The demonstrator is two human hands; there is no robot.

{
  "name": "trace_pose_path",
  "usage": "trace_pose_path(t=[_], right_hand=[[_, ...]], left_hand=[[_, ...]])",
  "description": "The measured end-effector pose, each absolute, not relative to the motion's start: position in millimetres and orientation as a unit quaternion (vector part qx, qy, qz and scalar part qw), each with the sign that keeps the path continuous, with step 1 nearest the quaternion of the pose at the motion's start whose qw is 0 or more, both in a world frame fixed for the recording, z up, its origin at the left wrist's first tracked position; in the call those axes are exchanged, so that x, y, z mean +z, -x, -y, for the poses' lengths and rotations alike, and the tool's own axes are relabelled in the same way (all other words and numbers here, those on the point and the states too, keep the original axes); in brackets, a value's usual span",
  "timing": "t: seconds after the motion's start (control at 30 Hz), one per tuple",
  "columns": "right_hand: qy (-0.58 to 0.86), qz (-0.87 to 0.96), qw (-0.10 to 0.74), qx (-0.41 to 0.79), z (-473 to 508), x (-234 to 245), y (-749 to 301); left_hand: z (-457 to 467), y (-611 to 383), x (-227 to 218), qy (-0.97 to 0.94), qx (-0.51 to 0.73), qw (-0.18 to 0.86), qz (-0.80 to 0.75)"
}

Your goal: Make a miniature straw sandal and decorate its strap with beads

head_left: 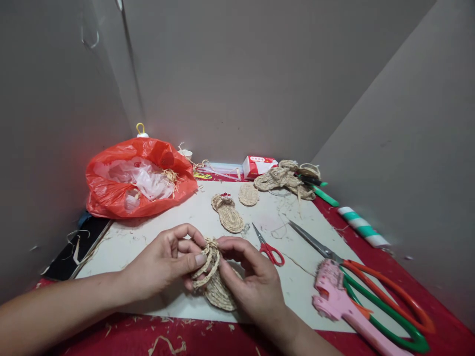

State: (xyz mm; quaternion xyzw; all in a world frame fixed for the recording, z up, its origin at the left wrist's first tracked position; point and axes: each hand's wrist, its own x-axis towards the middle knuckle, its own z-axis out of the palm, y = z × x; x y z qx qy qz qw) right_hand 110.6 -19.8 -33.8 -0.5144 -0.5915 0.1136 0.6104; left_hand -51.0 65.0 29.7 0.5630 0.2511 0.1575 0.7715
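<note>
A white board (126, 249), strewn with straw scraps, lies on a red cloth (218, 338) in a corner enclosed by plain grey walls (230, 89). At the far left of the board sits an open red plastic bag (97, 195); at the far right lies a heap of woven pieces (272, 179). Small scissors (273, 253), large scissors (317, 246) and a pink glue gun (336, 301) occupy the right side.

The woven slipper (219, 292) is at the near edge of the board, centrally, between the hands. Its long axis runs roughly front to back, slanting a little: the rounded end of the sole points toward the wearer, the looped, braided end away and slightly left. The left hand (166, 259) pinches the loops between thumb and fingers; the right hand (256, 284) closes thumb and forefinger on the same end, its palm hiding part of the sole. Whether the sole touches the board cannot be told. Beyond it lies a second slipper (230, 217), similarly slanted, its rounded end nearer the wearer.
</note>
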Motion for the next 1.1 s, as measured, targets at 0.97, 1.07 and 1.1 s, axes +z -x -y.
trace_pose_path(t=[0.97, 1.07, 1.1], right_hand=[[0.567, 0.519, 0.624, 0.140, 18.5, -29.4, -108.3], [0.556, 0.567, 0.590, 0.143, 21.5, -25.9, -112.1], [0.553, 0.585, 0.578, 0.132, 23.3, -24.0, -113.6]], left_hand=[[-64.3, 55.0, 37.9, -0.671, 0.165, 0.661, -0.293], [-64.9, 55.3, 38.9, -0.674, 0.161, 0.662, -0.285], [-65.2, 54.9, 39.1, -0.683, 0.164, 0.653, -0.284]])
